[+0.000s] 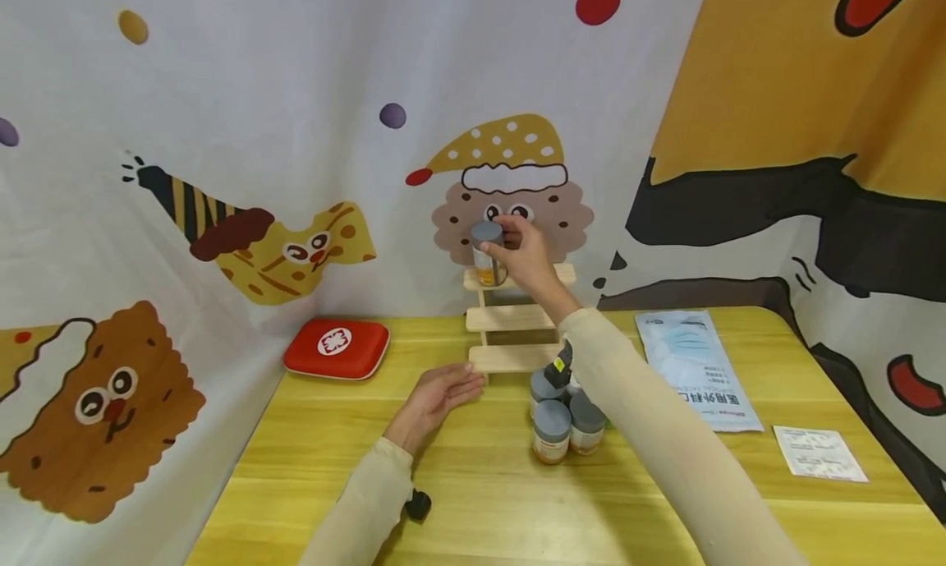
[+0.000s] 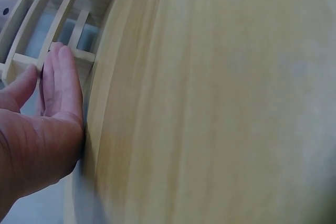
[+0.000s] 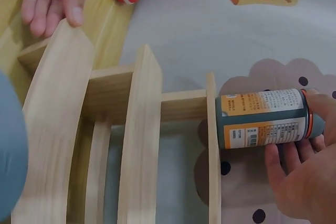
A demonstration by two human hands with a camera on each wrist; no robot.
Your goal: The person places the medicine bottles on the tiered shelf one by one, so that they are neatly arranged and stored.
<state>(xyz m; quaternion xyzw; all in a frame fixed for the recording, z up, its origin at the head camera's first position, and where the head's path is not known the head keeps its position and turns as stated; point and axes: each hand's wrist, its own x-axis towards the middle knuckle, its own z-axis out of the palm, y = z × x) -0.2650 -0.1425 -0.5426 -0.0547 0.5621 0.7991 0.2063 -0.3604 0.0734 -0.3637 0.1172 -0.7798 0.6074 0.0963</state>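
Observation:
A small three-tier wooden shelf point(image 1: 515, 358) stands at the back of the table. My right hand point(image 1: 526, 258) grips a grey-lidded pill bottle point(image 3: 265, 118) near its lid, fingers and thumb on either side. The bottle is upright, its base at the left end of the top tier. At the lower left of the shelf, my left hand point(image 1: 436, 398) touches the bottom tier's end with nearly straight fingers point(image 2: 68, 77). Several more grey-lidded bottles point(image 1: 552, 432) stand together on the table before the shelf's right side, partly hidden by my right forearm.
A red first-aid case point(image 1: 337, 348) lies left of the shelf. To the right are a pack of surgical masks point(image 1: 695, 369) and a small white packet point(image 1: 820, 453). A cartoon-printed curtain point(image 1: 296, 73) hangs right behind the table point(image 1: 473, 508).

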